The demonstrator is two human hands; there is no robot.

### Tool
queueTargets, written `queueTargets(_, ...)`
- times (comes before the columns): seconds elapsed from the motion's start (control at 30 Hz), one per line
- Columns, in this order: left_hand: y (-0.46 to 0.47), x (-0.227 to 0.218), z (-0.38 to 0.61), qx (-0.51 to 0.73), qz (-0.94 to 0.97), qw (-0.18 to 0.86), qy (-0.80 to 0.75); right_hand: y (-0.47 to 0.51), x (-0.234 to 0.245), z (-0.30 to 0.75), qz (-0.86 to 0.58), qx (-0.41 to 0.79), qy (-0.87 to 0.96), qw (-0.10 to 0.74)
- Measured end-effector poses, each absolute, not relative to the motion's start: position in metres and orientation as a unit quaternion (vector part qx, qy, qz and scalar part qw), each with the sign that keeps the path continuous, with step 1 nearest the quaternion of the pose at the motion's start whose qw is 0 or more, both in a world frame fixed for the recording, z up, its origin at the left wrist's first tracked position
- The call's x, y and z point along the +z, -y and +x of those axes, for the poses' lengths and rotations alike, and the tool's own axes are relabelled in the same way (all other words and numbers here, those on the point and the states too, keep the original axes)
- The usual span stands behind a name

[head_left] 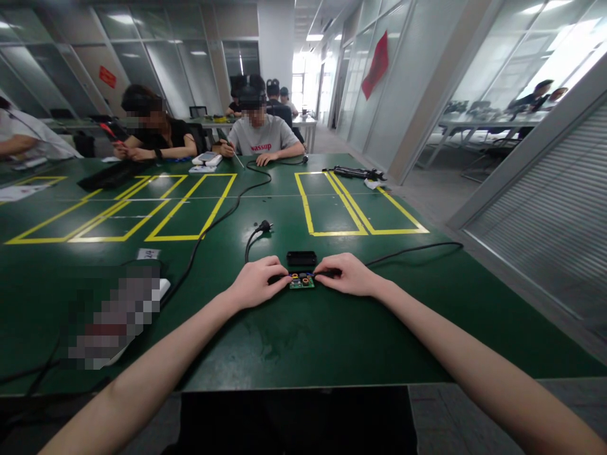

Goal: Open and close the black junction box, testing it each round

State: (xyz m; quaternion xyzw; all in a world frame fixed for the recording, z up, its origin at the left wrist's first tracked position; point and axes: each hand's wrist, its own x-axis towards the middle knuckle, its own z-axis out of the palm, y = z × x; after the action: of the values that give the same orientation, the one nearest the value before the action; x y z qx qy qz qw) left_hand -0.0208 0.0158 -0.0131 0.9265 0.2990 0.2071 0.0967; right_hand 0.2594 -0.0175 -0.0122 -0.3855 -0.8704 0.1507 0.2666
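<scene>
A small green circuit board (302,282) lies on the green table (294,341) between my two hands. My left hand (256,281) pinches a black cable end at the board's left side. My right hand (348,275) pinches a black cable end at the board's right side. A black plastic case (301,258) sits just behind the board. One black cable (417,248) runs off to the right from my right hand. Another cable with a plug (263,226) curls behind my left hand.
Yellow tape rectangles (332,208) mark the table. A blurred-out object (114,313) lies at the near left. Two people sit at the far side with tools and parts. A black tool (355,172) lies far right. The table's near edge is close to me.
</scene>
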Motion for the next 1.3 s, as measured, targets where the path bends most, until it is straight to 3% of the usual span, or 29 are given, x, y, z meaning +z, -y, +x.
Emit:
queueTargets(0.4,-0.023,-0.018,-0.023,0.265,0.895,0.175,-0.313,0.014,-0.023,0.256,-0.416,0.125,0.849,0.302)
queueTargets(1.0,-0.02,-0.015,-0.029,0.249,0.913,0.162,-0.28,0.014,-0.029,0.253,-0.428,0.074,0.84,0.326)
queueTargets(1.3,-0.022,-0.017,-0.029,0.262,0.91,0.177,-0.27,0.016,-0.02,0.258,-0.366,0.082,0.884,0.279)
